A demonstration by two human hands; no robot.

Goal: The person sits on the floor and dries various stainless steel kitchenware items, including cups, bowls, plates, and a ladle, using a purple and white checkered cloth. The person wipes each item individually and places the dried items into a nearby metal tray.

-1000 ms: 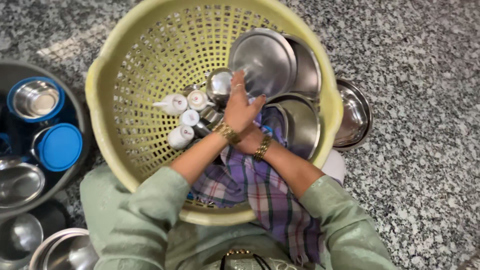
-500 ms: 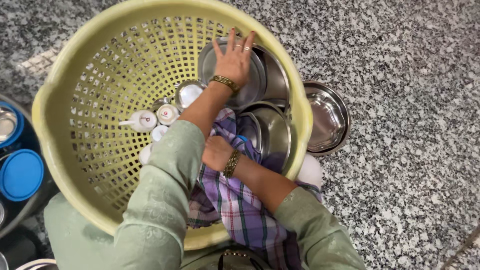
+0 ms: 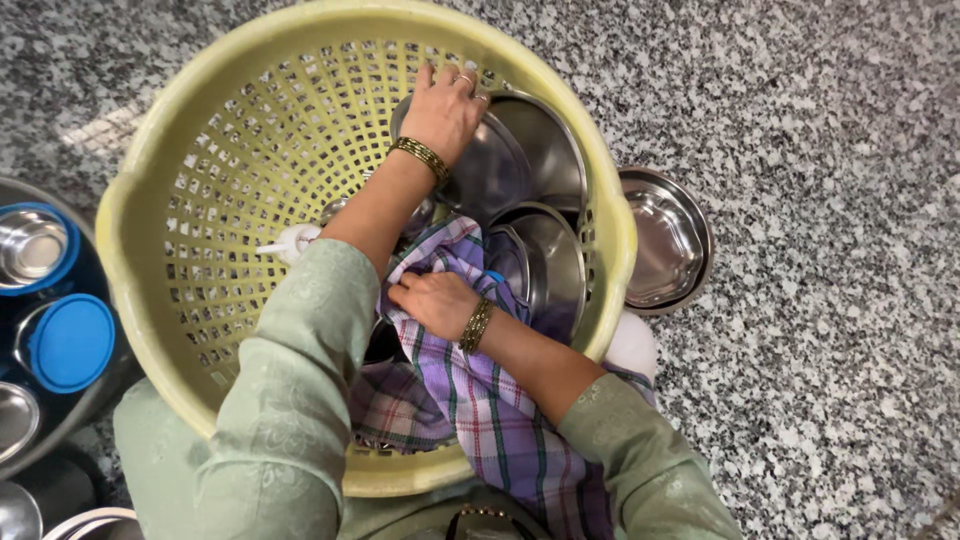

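A large yellow-green perforated basket [image 3: 210, 200] fills the middle of the view. My left hand [image 3: 445, 112] reaches to its far wall and grips the rim of a steel plate [image 3: 500, 175] leaning there among other steel plates [image 3: 545, 265]. My right hand [image 3: 437, 303] is closed on a purple checked cloth [image 3: 480, 400] that hangs over the basket's near rim. Small white lids [image 3: 292, 243] lie in the basket's bottom, partly hidden by my left arm.
A steel bowl [image 3: 662, 240] sits on the speckled granite floor [image 3: 820, 300] just right of the basket. At the left a dark tub holds a blue lid [image 3: 68, 342], a blue-rimmed steel container [image 3: 32, 245] and more steel vessels [image 3: 15, 420].
My left hand went from the small items in the basket's middle up to the leaning plates at the far wall. My right hand stayed on the cloth. The view shifted.
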